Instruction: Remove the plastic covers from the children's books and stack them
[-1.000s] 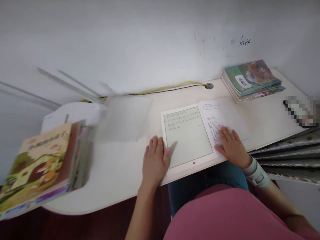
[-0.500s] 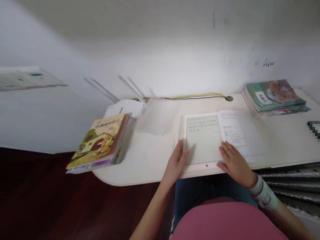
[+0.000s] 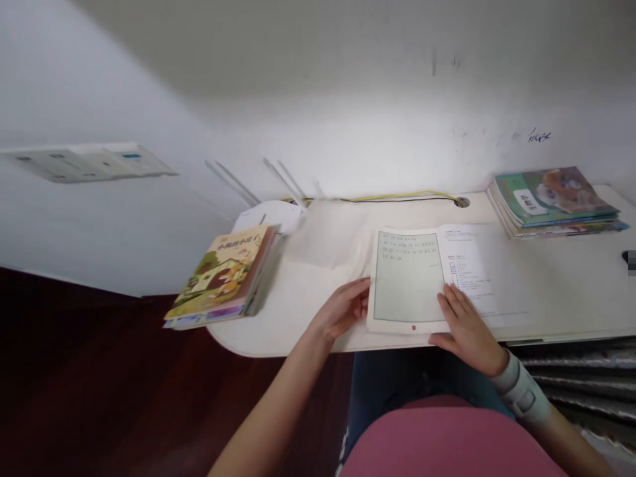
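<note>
An open book point(image 3: 408, 285) lies on the white desk, with a pale green page on the left and a white printed page on the right. My left hand point(image 3: 345, 308) is at its left edge, fingers curled around the page edge and fingertips partly hidden. Flat across the lower right of the book rests my right hand point(image 3: 467, 331), its thumb apart from the fingers, near the fold. A wide pale band wraps the right wrist.
On the desk point(image 3: 278, 318) a stack of picture books point(image 3: 218, 275) overhangs the left end. Another book stack point(image 3: 556, 199) stands at the back right. Behind the left stack are white papers point(image 3: 268, 215) and a translucent sheet point(image 3: 322, 232). A yellow cable point(image 3: 387, 197) runs along the wall.
My left hand has shifted from resting on the left page's lower edge to curling at its left side. My right hand stays flat on the book. The view has turned slightly left.
</note>
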`<state>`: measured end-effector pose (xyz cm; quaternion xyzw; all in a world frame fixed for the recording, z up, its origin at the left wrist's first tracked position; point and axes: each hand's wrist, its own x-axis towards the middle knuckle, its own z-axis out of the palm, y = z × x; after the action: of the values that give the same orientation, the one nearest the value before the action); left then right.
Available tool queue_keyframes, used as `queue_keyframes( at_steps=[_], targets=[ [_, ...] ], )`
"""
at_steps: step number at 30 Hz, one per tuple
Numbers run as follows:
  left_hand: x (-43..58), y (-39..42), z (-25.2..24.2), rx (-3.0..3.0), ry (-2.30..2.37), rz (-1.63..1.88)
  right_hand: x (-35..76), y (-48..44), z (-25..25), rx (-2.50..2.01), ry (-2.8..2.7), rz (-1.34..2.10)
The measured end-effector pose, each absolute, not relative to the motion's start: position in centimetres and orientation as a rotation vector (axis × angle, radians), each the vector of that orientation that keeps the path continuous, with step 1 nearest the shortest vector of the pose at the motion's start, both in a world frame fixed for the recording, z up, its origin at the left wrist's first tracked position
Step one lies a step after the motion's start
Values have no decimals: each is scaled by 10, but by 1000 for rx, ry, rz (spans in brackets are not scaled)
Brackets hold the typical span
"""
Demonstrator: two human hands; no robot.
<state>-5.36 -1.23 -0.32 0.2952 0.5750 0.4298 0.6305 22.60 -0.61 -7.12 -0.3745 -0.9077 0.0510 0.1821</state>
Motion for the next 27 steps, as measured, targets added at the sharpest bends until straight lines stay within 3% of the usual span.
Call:
queue_keyframes(
  at_steps=[9, 13, 19, 22, 27],
  targets=[
    [-18, -6, 28, 1270, 1454, 848, 201, -20, -51, -1063, -2533, 101],
    [-5, -8, 30, 1437, 1440, 803, 189, -22, -39, -1032, -2447, 260],
    [-33, -16, -1, 1362, 1760, 800, 205, -17, -34, -1156, -1405, 924],
    [-50, -22, -10, 1252, 1807, 828, 226, -23, -32, -1170, -985, 968],
    [-64, -22, -11, 1236, 1879, 904, 268, -29, -32, -1226, -869, 942]
  ],
)
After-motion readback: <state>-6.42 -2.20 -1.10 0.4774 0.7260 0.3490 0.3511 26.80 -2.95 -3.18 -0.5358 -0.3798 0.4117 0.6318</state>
